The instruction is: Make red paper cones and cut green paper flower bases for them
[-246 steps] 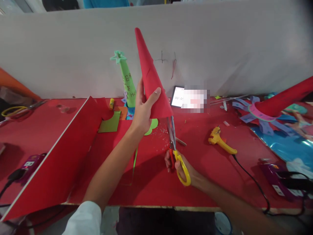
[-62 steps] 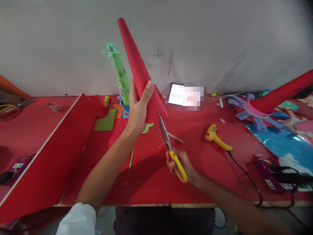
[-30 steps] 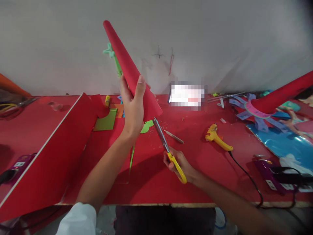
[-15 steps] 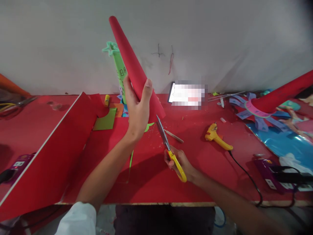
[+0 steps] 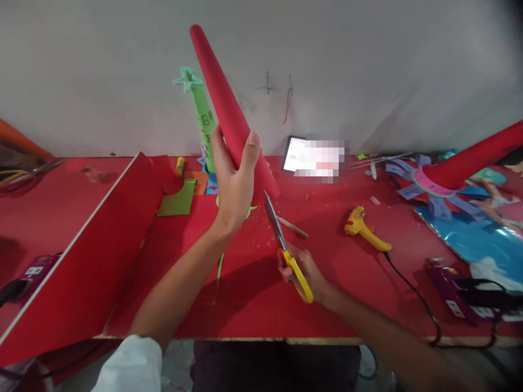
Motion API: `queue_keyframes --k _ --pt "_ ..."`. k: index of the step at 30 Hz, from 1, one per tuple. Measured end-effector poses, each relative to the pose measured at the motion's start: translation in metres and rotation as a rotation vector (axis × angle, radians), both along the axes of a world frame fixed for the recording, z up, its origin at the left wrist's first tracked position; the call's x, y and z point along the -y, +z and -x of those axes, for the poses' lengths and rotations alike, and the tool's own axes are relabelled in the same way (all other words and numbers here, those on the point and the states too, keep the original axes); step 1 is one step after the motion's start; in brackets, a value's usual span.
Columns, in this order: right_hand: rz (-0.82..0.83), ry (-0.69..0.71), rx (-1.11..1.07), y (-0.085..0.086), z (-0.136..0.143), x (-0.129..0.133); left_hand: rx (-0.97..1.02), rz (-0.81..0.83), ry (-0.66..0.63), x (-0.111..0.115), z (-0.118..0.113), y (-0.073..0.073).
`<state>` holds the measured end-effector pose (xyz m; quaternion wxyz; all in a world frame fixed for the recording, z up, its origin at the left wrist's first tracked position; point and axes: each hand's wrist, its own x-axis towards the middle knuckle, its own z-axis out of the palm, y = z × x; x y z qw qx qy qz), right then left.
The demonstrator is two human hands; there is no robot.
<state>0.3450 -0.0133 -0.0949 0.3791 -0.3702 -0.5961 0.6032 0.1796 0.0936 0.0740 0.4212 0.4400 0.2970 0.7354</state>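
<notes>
My left hand (image 5: 237, 179) is wrapped round the lower part of a long red paper cone (image 5: 224, 103), which leans with its narrow tip up and to the left. Yellow-handled scissors (image 5: 296, 275) are in my right hand (image 5: 302, 269), below and right of the cone. Their blades point up and left, with the tips at the cone's wide lower edge; whether they touch the paper I cannot tell. Behind my left hand a green paper column (image 5: 202, 114) with a star on top stands by the wall.
A yellow glue gun (image 5: 365, 228) lies right of the scissors, its cord running towards a purple power strip (image 5: 457, 294). A tall red board (image 5: 93, 245) stands at the left. A lit tablet (image 5: 294, 158) leans at the wall. Another red cone (image 5: 478, 155) is far right.
The cone and my left hand have shifted slightly right in view. The scissors have moved very little, and their tips remain at the cone's lower edge.
</notes>
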Motion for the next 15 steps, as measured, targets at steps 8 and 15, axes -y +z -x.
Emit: queue_keyframes --k 8,15 --pt "0.07 -0.044 -0.066 -0.005 0.001 0.001 -0.048 -0.123 -0.142 -0.007 0.01 0.003" --pt "0.005 0.004 -0.112 0.008 0.002 0.002 -0.028 -0.045 -0.3 -0.016 0.011 -0.007"
